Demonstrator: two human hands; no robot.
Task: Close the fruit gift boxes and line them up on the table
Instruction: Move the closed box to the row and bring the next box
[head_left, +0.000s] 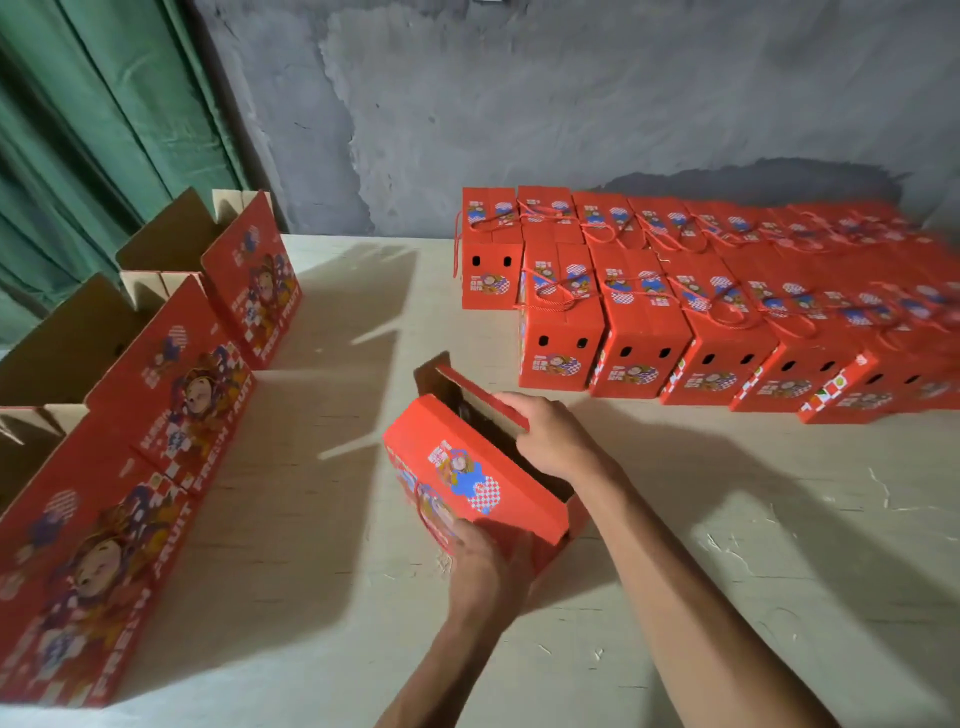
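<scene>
A red fruit gift box (467, 467) with a cartoon print lies tilted on the pale table (311, 597) in the middle. Its top is partly open, with a dark gap showing between the flaps. My right hand (550, 431) grips the far flap along its edge. My left hand (488, 566) holds the near end of the box, fingers curled over the corner. Closed red boxes with red cord handles (639, 322) stand in two rows at the back right, side by side.
Three large open red cartons marked FRESH FRUIT (171, 395) stand along the table's left edge, brown flaps up. A green curtain (104, 130) hangs at the left. A grey rough wall (571, 104) runs behind the table.
</scene>
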